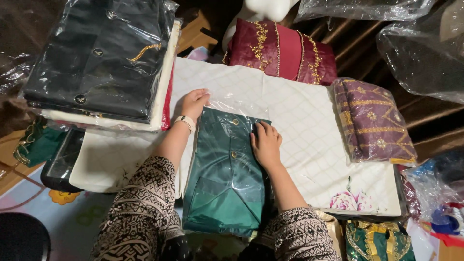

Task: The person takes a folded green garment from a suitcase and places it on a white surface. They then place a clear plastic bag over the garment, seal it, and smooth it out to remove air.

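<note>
A folded dark green satin garment (pixel 223 179) in a clear plastic bag lies on a white quilted cloth (pixel 309 121). My left hand (pixel 194 102) rests at the bag's top left corner, fingers on the plastic edge; a pale band sits on its wrist. My right hand (pixel 265 142) lies flat on the garment's right side, pressing it down. Both sleeves are black and white patterned.
A stack of bagged garments, black on top (pixel 96 53), stands at the left. A maroon gold-embroidered garment (pixel 282 50) lies behind, a purple and gold one (pixel 371 121) at the right, a green and gold one (pixel 379 241) at the bottom right. Loose plastic bags (pixel 425 48) fill the top right.
</note>
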